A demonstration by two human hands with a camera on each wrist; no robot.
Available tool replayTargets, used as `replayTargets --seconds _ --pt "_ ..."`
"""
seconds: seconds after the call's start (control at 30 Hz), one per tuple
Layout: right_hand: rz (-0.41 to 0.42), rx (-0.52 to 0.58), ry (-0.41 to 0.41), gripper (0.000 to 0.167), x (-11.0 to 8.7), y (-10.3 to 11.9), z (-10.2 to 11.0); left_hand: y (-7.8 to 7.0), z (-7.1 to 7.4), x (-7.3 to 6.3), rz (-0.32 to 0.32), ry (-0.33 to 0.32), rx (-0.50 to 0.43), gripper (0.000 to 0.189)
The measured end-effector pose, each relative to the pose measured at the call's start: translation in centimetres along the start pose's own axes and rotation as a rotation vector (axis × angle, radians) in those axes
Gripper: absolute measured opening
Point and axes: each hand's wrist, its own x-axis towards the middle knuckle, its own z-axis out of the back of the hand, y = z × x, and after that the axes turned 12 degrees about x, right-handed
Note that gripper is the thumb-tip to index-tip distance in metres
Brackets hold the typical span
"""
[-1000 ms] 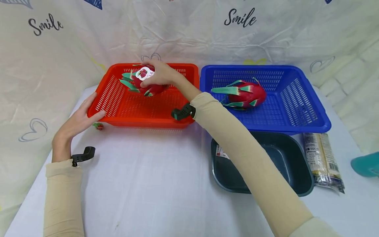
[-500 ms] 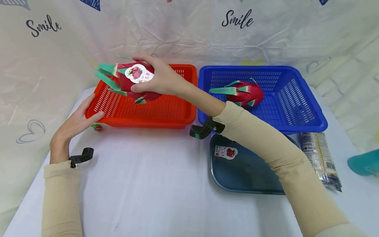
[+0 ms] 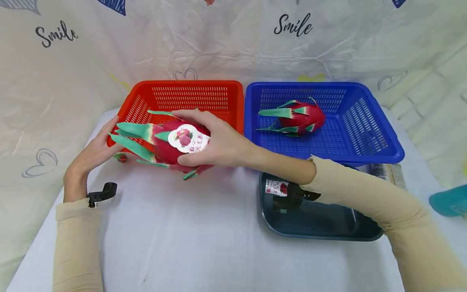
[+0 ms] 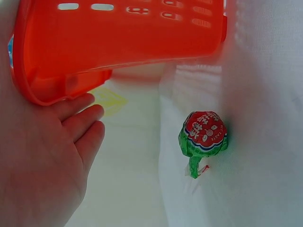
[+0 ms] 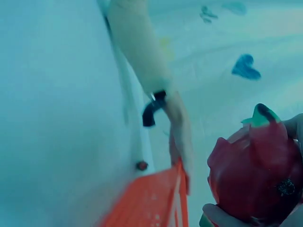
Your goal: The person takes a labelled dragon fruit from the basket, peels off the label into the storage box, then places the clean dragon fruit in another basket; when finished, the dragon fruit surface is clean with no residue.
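Note:
In the head view my right hand (image 3: 228, 142) grips a red dragon fruit (image 3: 164, 148) with green leaf tips and a white label. It is held above the near side of the red basket (image 3: 197, 83); the right wrist view shows the fruit (image 5: 255, 175) close up, its far side hidden. My left hand (image 3: 93, 150) rests at the red basket's left end, partly covered by the leaf tips. In the left wrist view its fingers (image 4: 78, 120) lie nearly straight beside the rim. A second dragon fruit (image 3: 300, 117) lies in the blue basket (image 3: 372, 154).
A red-and-green wrapped candy (image 4: 203, 135) lies on the white cloth near my left hand. In front of the blue basket sits a dark tray (image 3: 306, 235) holding a label (image 3: 276, 188). A packet (image 3: 395, 174), partly hidden by my right arm, and a teal object (image 3: 450, 200) are at the right.
My right hand has lifted the dragon fruit out of the red basket and brought it nearer, to just above the front rim. The left hand stays at the basket's left end.

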Motion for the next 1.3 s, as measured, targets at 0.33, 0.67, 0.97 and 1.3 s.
replayTargets --seconds 0.33,0.67,0.97,1.3 --pt "-0.032 0.035 0.071 0.081 -5.5 -0.1 -1.8 -0.5 0.2 -0.1 0.056 0.036 0.03 0.08" --pt "-0.138 0.009 0.113 0.081 -7.2 -2.0 -2.7 -0.5 0.5 -0.2 0.117 0.063 0.068 0.081" --pt "-0.192 -0.079 0.166 0.079 -7.8 -3.7 -2.6 -0.6 0.5 0.0 0.129 0.068 0.077 0.082" --pt "-0.222 -0.19 0.19 0.078 -8.1 -5.2 -2.9 -0.5 0.2 -0.2 0.12 0.064 0.053 0.083"
